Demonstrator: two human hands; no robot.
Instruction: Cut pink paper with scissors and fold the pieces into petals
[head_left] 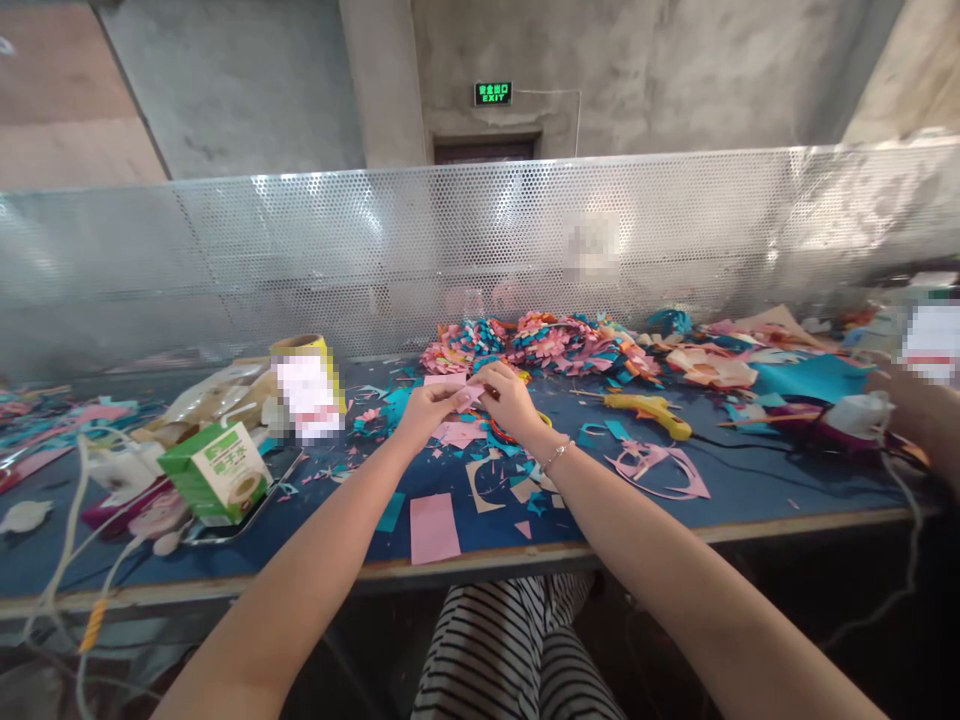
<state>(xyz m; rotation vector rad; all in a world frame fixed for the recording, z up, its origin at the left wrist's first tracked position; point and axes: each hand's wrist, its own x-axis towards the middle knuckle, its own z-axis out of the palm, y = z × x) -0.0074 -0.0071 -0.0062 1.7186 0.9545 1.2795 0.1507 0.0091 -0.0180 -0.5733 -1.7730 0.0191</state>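
Note:
My left hand point(429, 412) and my right hand point(513, 402) meet over the middle of the table, both pinching a small piece of pink paper point(471, 394). The fingers partly cover the paper, so its exact shape is hard to make out. Scraps of blue and pink paper lie around and under the hands. Nearer the front edge is a pink paper rectangle point(435, 528). Just behind the hands, a heap of pink, blue and orange paper flowers point(555, 345) runs along the table.
A yellow glue gun point(649, 410) with a black cord lies to the right, behind a cut-out pink sheet point(667, 470). On the left stand a green and white drink carton point(217, 472) and white cables point(69, 525). A perforated metal screen point(315, 260) closes off the back. Another person's arm point(919, 415) reaches in at right.

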